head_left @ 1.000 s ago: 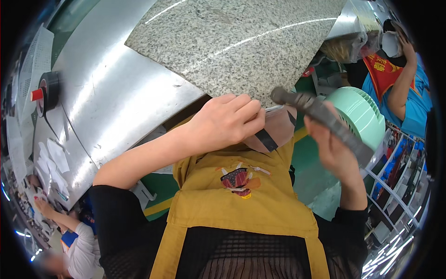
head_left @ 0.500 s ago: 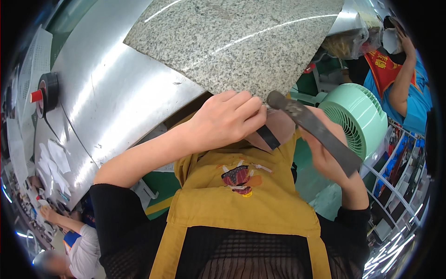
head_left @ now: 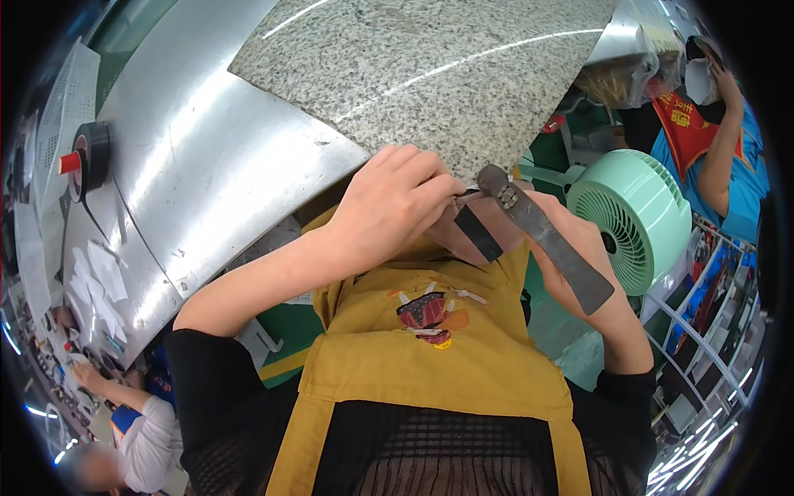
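My left hand [head_left: 395,197] rests at the near corner of the speckled granite slab [head_left: 447,91], its fingers curled over the edge of a pinkish-brown, leather-like piece [head_left: 447,236]. A black strip [head_left: 478,234] lies across that piece, which hangs down from the slab's edge in front of my apron. Closed in my right hand [head_left: 571,248] is a hammer [head_left: 550,240] with a dark metal head, rounded at one end and flared flat at the other. The rounded end sits close to the slab's corner, beside the piece. My fingers and the hammer head hide the hammer's handle.
A metal tabletop [head_left: 215,157] carries a black tape roll [head_left: 89,161] and white paper scraps [head_left: 99,277]. To the right stand a mint-green fan [head_left: 633,219] and a wire rack [head_left: 703,331]. Co-workers appear at the right, in blue [head_left: 736,182], and lower left [head_left: 149,438].
The hammer head has tilted and shifted slightly left. My left hand has moved a little up and left, and more of the piece and its black strip now shows.
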